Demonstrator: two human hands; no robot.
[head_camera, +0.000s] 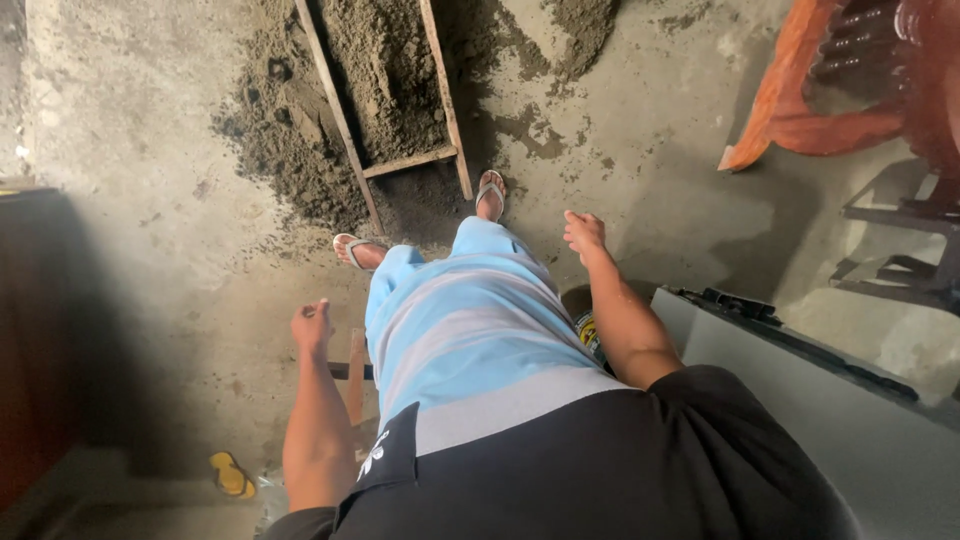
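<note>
Closest to my lens is a black shirt, soft cotton, filling the lower frame, with light blue shorts banded in pale grey below it. Looking down from the head camera, I see both arms hanging at the sides. My left hand is loosely curled with its fingers folded in, holding nothing; just beside it a short wooden stake stands on the floor, not touched. My right hand hangs free too, fingers relaxed and partly bent, gripping nothing. Two feet in white-strapped sandals stand on a rough, stained concrete floor.

Just ahead of the feet lies a long frame of thin wooden slats, resting on a heap of dark, damp, grainy sand that spills over the floor around it.

By the right forearm, half hidden, sits a small round can with a yellow and black label. Right of that runs a flat grey panel. An orange plastic chair is at the upper right. A yellow slipper lies at the lower left.
</note>
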